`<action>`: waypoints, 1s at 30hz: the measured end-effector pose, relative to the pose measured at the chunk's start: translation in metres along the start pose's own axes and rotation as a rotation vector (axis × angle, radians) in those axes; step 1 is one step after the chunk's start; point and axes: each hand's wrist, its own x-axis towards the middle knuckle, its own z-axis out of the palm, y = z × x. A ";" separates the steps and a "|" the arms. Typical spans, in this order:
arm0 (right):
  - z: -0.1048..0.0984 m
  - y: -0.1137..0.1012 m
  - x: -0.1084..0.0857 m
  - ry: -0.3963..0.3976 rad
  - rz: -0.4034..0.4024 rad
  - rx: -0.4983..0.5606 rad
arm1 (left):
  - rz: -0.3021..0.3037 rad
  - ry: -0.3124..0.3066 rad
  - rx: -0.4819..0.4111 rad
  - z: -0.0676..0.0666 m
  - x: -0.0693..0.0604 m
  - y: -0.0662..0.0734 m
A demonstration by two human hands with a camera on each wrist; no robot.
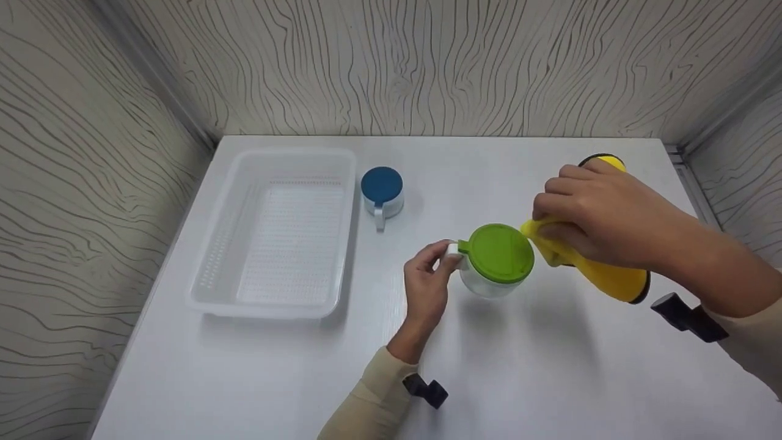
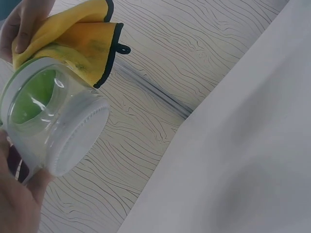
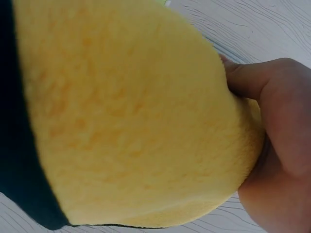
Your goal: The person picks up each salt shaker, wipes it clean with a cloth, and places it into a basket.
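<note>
My left hand [image 1: 427, 284] grips the white handle of a clear jar [image 1: 489, 287] with a green lid [image 1: 501, 253]. The jar is held up off the white table, and its ribbed base shows in the left wrist view. Bunched in my right hand [image 1: 589, 205] is a yellow cloth [image 1: 611, 278] with a dark border, pinched between thumb and fingers. Its near end lies at the right edge of the lid; whether they touch I cannot tell. In the right wrist view the cloth [image 3: 126, 116] covers most of the picture.
A white plastic basket [image 1: 333, 244] with a perforated bottom stands on the left of the white table [image 1: 269, 379]. Just right of it is a smaller jar with a blue lid [image 1: 382, 184], its handle facing the near side. Wood-patterned walls [image 1: 391, 67] enclose the table.
</note>
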 end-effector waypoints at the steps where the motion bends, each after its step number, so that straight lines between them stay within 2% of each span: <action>1: 0.000 -0.002 0.000 -0.008 0.001 0.003 | 0.002 -0.001 0.001 0.000 0.000 0.000; 7: 0.002 -0.010 0.001 -0.033 -0.013 0.024 | 0.005 -0.005 0.000 0.000 0.000 0.000; 15: 0.007 -0.027 0.008 -0.076 -0.071 0.028 | 0.007 -0.010 0.004 0.001 0.000 -0.001; 23: 0.016 -0.039 0.022 -0.193 -0.029 0.021 | -0.013 -0.008 0.032 0.003 -0.002 0.000; 26: 0.022 -0.039 0.026 -0.200 -0.025 0.014 | -0.008 -0.012 0.041 0.004 -0.002 0.001; 30: 0.033 -0.035 0.026 -0.168 -0.043 -0.007 | 0.004 -0.022 0.049 0.004 -0.002 0.001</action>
